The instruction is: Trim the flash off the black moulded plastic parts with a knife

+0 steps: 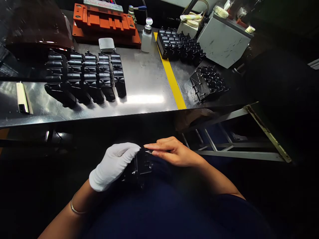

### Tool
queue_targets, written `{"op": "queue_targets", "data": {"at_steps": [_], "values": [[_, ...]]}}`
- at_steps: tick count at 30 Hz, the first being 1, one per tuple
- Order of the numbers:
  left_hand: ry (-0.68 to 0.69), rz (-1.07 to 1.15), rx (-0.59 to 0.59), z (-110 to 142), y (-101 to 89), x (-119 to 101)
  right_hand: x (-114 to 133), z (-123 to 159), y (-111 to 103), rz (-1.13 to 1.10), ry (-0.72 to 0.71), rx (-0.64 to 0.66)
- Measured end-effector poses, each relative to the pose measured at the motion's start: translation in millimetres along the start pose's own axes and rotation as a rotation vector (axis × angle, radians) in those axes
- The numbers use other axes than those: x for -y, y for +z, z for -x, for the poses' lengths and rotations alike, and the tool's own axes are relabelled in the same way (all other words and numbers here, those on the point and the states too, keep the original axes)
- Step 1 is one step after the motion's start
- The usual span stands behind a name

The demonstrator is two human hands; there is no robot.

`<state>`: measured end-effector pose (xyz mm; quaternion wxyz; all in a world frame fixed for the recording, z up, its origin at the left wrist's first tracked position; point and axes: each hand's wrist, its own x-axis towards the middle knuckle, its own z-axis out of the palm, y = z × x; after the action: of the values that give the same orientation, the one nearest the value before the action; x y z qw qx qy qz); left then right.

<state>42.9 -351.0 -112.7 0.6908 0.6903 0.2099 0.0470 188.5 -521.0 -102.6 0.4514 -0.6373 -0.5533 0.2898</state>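
Observation:
My left hand [113, 166], in a white fabric glove, grips a black moulded plastic part [138, 169] low over my lap. My bare right hand [174, 152] comes in from the right with its fingers pinched around a small metal blade [149, 152]. The blade's tip touches the top edge of the black part. Most of the blade's handle is hidden inside my fingers, and the underside of the part is lost in shadow.
A steel table edge [99, 117] runs across the view beyond my hands. On the table are rows of black moulded parts [84, 76], further piles [180, 46], an orange fixture [104, 25], a dispenser bottle [146, 38] and yellow tape [169, 76]. A metal frame [224, 146] lies to the right.

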Motion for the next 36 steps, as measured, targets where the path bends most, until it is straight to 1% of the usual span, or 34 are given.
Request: {"op": "queue_targets", "data": {"at_steps": [5, 12, 14, 16, 18, 21, 23, 28, 33, 36], "values": [[0.016, -0.003, 0.009, 1.0, 0.1, 1.3, -0.7, 0.3, 1.7, -0.015, -0.002, -0.026], [0.072, -0.044, 0.023, 0.8, 0.4, 3.2, 2.7, -1.1, 3.1, -0.077, 0.093, -0.012], [0.115, -0.067, 0.016, 1.4, 1.1, 3.4, 4.0, -1.5, 4.7, -0.084, 0.130, -0.068], [0.145, -0.091, -0.026, 2.1, 1.9, 3.5, 4.7, -1.5, 7.0, -0.069, 0.159, -0.156], [0.144, -0.098, -0.094, 2.9, 2.9, 3.7, 4.6, -1.5, 10.0, -0.005, 0.137, -0.211], [0.140, -0.113, -0.185, 4.4, 4.0, 4.4, 3.8, -2.3, 15.2, 0.148, 0.058, -0.254], [0.180, -0.136, -0.227, 5.3, 4.5, 5.1, 3.8, -3.4, 18.2, 0.179, 0.043, -0.279], [0.290, -0.179, -0.243, 6.2, 6.3, 7.5, 5.9, -5.6, 22.3, 0.135, 0.039, -0.310], [0.301, -0.200, -0.263, 6.1, 8.5, 10.0, 7.6, -5.7, 24.3, 0.161, 0.067, -0.298], [0.266, -0.160, -0.256, 6.4, 9.5, 9.4, 7.3, -5.3, 23.0, 0.183, 0.026, -0.284]]}}
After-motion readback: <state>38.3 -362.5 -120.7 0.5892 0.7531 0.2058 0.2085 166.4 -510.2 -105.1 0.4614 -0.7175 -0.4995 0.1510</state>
